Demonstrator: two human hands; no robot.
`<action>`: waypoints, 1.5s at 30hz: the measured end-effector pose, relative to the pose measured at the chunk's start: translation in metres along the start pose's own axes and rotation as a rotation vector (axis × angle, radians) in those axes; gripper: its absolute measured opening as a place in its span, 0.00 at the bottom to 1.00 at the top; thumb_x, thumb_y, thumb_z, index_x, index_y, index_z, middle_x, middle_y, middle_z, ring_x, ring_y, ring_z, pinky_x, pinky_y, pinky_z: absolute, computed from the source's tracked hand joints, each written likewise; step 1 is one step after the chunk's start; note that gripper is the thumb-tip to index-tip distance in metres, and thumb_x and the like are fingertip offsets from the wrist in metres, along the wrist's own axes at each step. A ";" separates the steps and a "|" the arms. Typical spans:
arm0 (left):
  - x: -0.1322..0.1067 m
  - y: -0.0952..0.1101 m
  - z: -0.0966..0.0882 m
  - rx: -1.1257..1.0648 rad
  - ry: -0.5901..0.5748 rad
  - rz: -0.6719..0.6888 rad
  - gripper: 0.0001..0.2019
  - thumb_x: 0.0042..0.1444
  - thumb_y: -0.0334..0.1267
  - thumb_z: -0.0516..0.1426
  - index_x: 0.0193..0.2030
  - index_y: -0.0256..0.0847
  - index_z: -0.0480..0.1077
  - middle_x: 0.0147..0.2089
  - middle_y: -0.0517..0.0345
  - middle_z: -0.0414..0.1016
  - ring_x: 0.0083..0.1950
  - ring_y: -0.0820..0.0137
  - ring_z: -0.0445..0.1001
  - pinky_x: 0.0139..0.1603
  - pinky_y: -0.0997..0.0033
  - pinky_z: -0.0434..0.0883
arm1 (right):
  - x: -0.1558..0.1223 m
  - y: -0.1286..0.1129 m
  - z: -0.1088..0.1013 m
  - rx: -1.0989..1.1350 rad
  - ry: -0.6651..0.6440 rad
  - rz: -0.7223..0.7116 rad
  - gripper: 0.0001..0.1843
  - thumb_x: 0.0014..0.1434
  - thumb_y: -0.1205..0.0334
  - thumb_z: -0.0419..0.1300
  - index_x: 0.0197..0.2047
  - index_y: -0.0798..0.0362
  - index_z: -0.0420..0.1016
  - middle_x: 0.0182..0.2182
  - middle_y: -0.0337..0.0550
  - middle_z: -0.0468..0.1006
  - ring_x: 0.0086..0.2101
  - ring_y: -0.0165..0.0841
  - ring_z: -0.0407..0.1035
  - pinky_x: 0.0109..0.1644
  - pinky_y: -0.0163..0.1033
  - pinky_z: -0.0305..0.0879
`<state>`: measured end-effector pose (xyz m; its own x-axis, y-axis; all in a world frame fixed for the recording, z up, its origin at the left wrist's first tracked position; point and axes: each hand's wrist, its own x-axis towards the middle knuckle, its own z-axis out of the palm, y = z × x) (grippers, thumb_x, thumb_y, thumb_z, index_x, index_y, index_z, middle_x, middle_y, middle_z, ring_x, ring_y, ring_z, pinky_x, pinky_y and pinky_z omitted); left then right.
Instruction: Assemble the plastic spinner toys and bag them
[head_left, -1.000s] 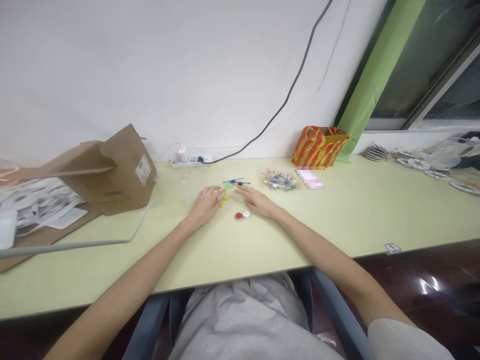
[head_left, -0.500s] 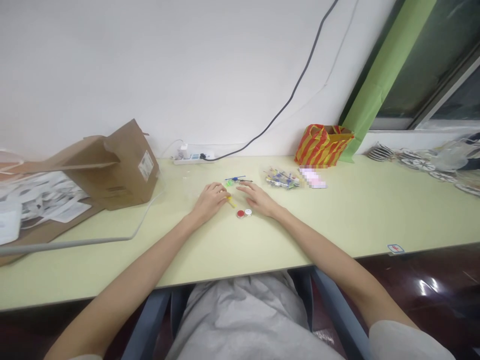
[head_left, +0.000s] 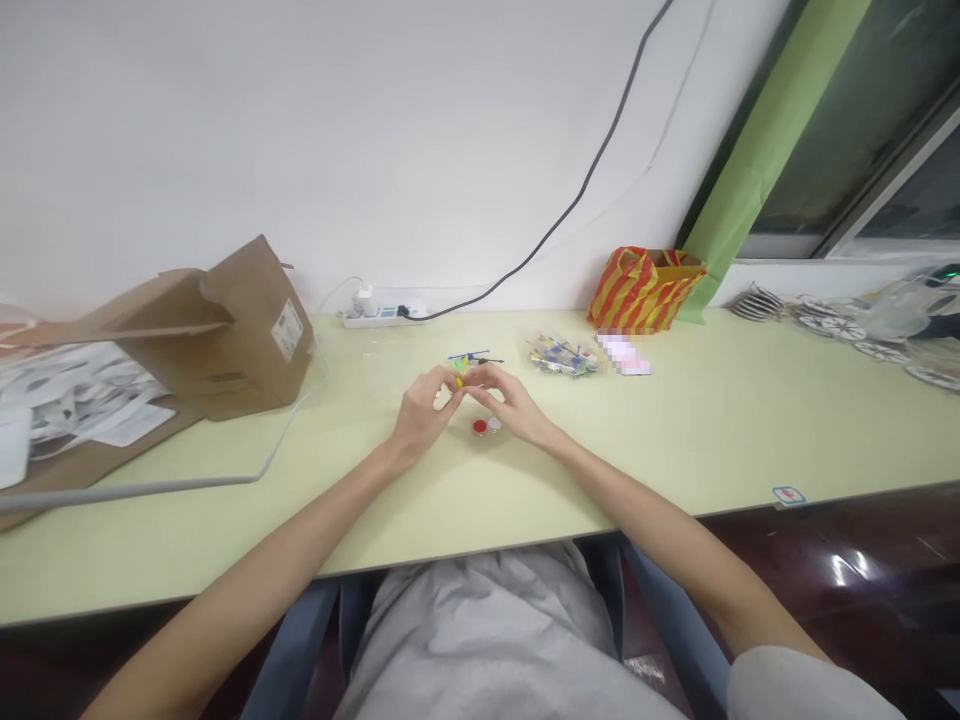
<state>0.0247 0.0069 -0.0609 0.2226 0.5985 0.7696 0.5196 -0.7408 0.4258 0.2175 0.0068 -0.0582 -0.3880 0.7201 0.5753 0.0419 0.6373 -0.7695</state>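
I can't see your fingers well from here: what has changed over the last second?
Both hands have lifted off the tabletop and come together: the left hand and right hand now hold the small yellow piece in their fingers. The red disc and white disc stayed put.

The left hand (head_left: 424,410) and right hand (head_left: 510,403) have met, lifting the small yellow piece (head_left: 457,381) between them

brown cardbd box (head_left: 240,340), white pwr strip (head_left: 382,316), red/yellow striped bag (head_left: 645,290), black cable (head_left: 577,195)
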 end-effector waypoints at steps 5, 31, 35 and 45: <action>0.001 0.006 -0.001 -0.150 -0.007 -0.190 0.15 0.62 0.49 0.63 0.50 0.45 0.69 0.44 0.56 0.82 0.36 0.68 0.81 0.39 0.67 0.75 | 0.001 -0.001 0.001 0.232 0.008 0.108 0.17 0.67 0.48 0.62 0.50 0.50 0.69 0.44 0.45 0.80 0.46 0.35 0.75 0.52 0.42 0.69; 0.001 0.004 -0.004 -0.235 -0.233 -0.084 0.11 0.64 0.47 0.62 0.48 0.45 0.76 0.47 0.55 0.78 0.43 0.67 0.80 0.58 0.58 0.75 | -0.003 0.009 0.001 0.128 0.072 0.260 0.13 0.61 0.51 0.64 0.39 0.53 0.74 0.32 0.42 0.81 0.33 0.33 0.75 0.40 0.37 0.68; 0.000 0.005 -0.005 -0.151 -0.211 -0.102 0.11 0.64 0.49 0.62 0.46 0.45 0.75 0.41 0.58 0.79 0.40 0.67 0.79 0.52 0.61 0.75 | -0.003 0.003 0.000 0.158 0.050 0.257 0.16 0.63 0.46 0.62 0.40 0.51 0.71 0.33 0.43 0.81 0.34 0.35 0.77 0.35 0.36 0.67; 0.000 0.013 -0.008 -0.145 -0.436 -0.106 0.09 0.68 0.45 0.54 0.43 0.43 0.70 0.35 0.60 0.76 0.34 0.71 0.71 0.38 0.69 0.69 | -0.003 -0.014 -0.006 0.290 -0.168 0.257 0.24 0.62 0.37 0.62 0.37 0.49 0.62 0.27 0.35 0.72 0.22 0.27 0.62 0.26 0.34 0.56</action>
<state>0.0246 -0.0052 -0.0519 0.5163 0.7224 0.4600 0.4443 -0.6851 0.5772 0.2241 -0.0025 -0.0479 -0.5442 0.7757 0.3196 -0.0943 0.3219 -0.9420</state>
